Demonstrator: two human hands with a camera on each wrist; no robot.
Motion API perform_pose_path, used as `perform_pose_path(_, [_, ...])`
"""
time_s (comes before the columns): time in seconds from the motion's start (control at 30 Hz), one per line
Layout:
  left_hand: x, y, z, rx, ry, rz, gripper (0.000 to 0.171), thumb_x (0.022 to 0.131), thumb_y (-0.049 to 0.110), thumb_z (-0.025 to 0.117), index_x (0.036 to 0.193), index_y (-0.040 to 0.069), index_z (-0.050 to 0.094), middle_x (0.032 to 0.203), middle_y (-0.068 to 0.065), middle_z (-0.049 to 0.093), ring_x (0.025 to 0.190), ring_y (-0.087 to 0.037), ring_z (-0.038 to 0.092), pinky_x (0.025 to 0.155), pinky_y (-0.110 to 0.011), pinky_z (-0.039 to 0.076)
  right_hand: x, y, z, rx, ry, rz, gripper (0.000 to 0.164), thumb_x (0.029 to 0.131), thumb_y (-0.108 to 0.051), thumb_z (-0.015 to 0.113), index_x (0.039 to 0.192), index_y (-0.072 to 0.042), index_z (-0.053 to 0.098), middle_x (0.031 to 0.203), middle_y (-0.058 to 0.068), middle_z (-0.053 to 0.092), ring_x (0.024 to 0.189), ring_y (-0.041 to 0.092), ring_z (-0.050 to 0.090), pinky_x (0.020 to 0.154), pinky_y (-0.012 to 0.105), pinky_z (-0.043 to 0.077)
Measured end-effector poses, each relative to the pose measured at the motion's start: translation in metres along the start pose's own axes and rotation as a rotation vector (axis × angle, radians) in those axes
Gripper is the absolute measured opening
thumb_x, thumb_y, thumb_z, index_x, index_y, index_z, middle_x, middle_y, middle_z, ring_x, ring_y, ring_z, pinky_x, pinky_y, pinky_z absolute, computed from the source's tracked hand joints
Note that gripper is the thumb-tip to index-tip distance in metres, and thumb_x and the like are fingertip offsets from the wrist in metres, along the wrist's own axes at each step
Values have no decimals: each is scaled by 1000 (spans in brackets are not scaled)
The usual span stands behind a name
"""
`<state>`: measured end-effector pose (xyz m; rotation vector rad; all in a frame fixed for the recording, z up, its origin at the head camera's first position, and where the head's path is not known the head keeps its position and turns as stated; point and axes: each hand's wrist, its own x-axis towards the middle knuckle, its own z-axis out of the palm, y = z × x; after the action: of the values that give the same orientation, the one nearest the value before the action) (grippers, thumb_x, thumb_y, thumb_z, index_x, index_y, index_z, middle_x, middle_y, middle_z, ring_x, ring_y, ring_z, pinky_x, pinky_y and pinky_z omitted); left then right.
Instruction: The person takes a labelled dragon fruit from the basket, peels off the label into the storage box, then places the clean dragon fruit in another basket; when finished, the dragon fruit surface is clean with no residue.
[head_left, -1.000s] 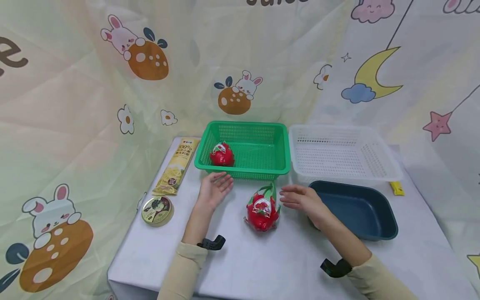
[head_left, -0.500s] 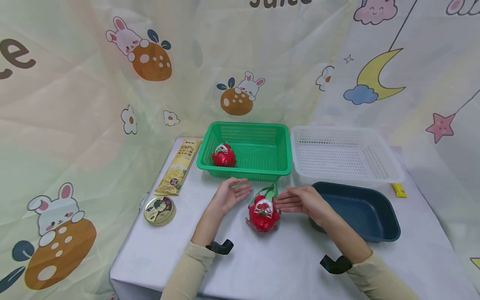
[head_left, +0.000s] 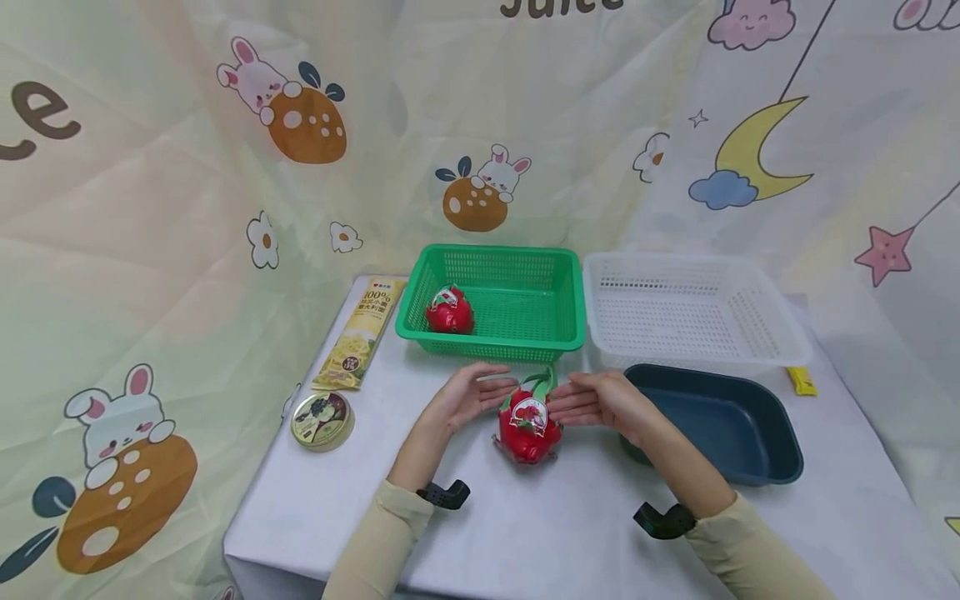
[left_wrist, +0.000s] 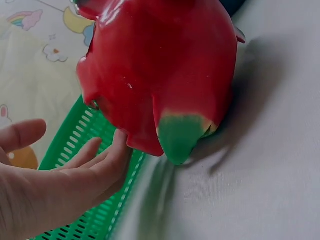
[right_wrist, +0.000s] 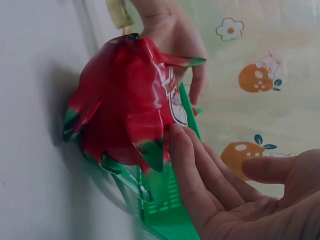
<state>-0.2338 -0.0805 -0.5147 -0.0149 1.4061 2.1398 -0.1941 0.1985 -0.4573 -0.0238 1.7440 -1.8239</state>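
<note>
A red dragon fruit [head_left: 528, 442] with green leaf tips and a round label lies on the white-covered table, between my two hands. My left hand [head_left: 467, 397] is at its left side with fingers extended; in the left wrist view the fingertips sit right at the red skin. From the other side my right hand [head_left: 606, 402] reaches in, straight fingers at the label's edge. The right wrist view shows those fingertips against the dragon fruit [right_wrist: 120, 95], the thumb held apart. Another dragon fruit [head_left: 450, 312] sits inside the green basket [head_left: 491, 344], at its left end.
Right of the green basket is a white basket [head_left: 693, 354], with a dark blue basin [head_left: 712, 429] in front of it. A yellow noodle packet [head_left: 358, 337] and a round tin [head_left: 322, 421] lie at the left. A small yellow packet [head_left: 802, 381] shows at the right.
My left hand has moved right and a little nearer, up to the dragon fruit. My right hand has moved slightly left to the fruit's other side. The fruit stays on the table.
</note>
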Motion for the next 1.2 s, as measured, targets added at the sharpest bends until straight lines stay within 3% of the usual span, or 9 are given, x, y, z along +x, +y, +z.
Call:
perform_pose_path(0.3, [-2, 3, -1, -92, 4, -9, 60, 108, 29, 43, 156, -7, 36, 155, -35, 42, 141, -50, 47, 119, -57, 35, 3, 4, -1, -40, -10, -4, 52, 110, -28, 49, 138, 16, 55, 124, 30, 69, 112, 40, 72, 100, 51, 53])
perform_pose_path(0.5, [-4, 3, 1, -139, 45, -24, 61, 108, 28, 41, 156, -8, 34, 154, -35, 42, 144, -51, 42, 121, -57, 33, 4, 8, 0, -71, -45, -16, 45, 112, -19, 44, 139, 16, 55, 124, 27, 70, 114, 38, 71, 102, 53, 52])
perform_pose_path(0.87, [-6, 5, 5, -94, 96, -16, 51, 107, 24, 42, 144, -10, 48, 149, -38, 46, 139, -47, 48, 117, -53, 39, 5, 5, 2, -125, -46, 7, 44, 111, -19, 45, 141, 11, 56, 129, 25, 68, 113, 38, 71, 104, 56, 50])
perform_pose_path(1.0, [-7, 4, 6, -92, 110, -17, 50, 106, 24, 44, 142, -10, 49, 148, -39, 47, 137, -47, 50, 116, -52, 41, 4, 4, 1, -123, -52, 9, 45, 111, -19, 44, 142, 12, 54, 129, 26, 68, 114, 40, 71, 104, 55, 50])
perform_pose_path(1.2, [-9, 6, 6, -116, 132, -19, 46, 103, 24, 49, 137, -7, 47, 144, -38, 50, 133, -44, 54, 116, -50, 41, 2, 0, 3, -208, -63, -7, 45, 110, -20, 43, 140, 11, 57, 122, 23, 73, 115, 40, 70, 101, 55, 53])
